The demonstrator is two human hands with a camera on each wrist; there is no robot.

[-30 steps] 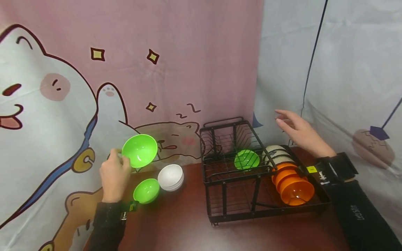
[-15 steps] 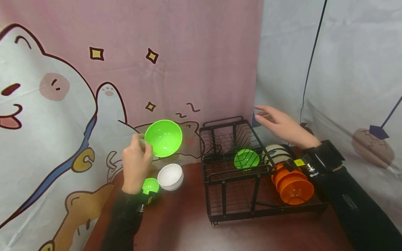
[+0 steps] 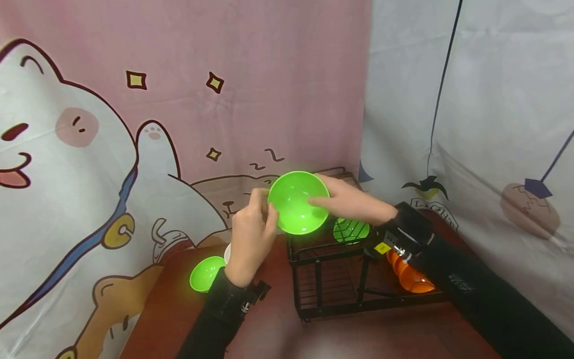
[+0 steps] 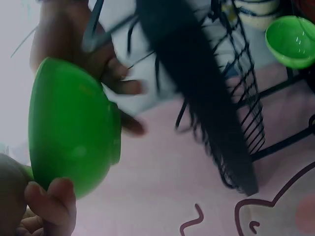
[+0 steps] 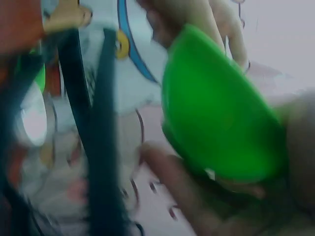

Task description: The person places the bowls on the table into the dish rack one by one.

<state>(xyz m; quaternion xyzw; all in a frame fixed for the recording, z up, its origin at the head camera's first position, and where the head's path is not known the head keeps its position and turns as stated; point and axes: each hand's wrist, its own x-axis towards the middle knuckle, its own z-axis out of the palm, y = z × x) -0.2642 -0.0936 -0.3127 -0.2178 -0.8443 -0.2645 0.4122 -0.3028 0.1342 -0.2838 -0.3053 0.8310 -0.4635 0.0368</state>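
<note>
A bright green bowl (image 3: 298, 204) is held up in front of the rack, its inside turned toward the head camera. My left hand (image 3: 251, 232) pinches its left rim between thumb and fingers. From the other side, my right hand (image 3: 354, 199) grips it, thumb over the inside and fingers behind. In the left wrist view the bowl's outer wall and foot (image 4: 74, 128) show, with right-hand fingers just beyond. The right wrist view is blurred; there the bowl (image 5: 216, 108) lies between the right thumb and fingers.
A two-level black dish rack (image 3: 350, 307) stands below the hands. It bears another green bowl (image 3: 351, 232) and nested orange bowls (image 3: 412, 276), partly covered by the right arm. On the table at left sit a green bowl (image 3: 206, 274) and white bowls (image 3: 227, 253), mostly hidden.
My left hand has carried the green bowl rightward to the front of the rack. The right hand has come left and down from above the rack and taken hold of the bowl.
</note>
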